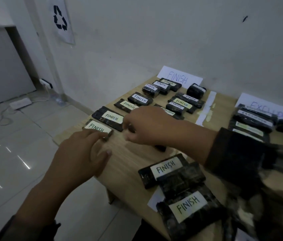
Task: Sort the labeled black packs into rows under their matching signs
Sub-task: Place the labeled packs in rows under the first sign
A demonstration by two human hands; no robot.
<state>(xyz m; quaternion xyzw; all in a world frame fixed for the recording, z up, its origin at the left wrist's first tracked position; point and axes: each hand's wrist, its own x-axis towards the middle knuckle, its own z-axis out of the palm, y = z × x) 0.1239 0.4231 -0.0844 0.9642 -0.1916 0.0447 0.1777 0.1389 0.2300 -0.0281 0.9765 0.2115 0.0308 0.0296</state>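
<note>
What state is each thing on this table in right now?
End pack, flat, label up.
Left hand, fingers straight, touching it.
Right hand, fingers curled, grip unclear.
FINISH sign, word fully readable.
EXCLUDED sign, partly covered by black packs.
Near pile, overlapping, unsorted.

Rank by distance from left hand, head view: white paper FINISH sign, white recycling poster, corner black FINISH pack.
1. Black wrapped FINISH pack, table left corner, touching the left hand.
2. White paper FINISH sign, table's far end.
3. White recycling poster, wall beyond.
</note>
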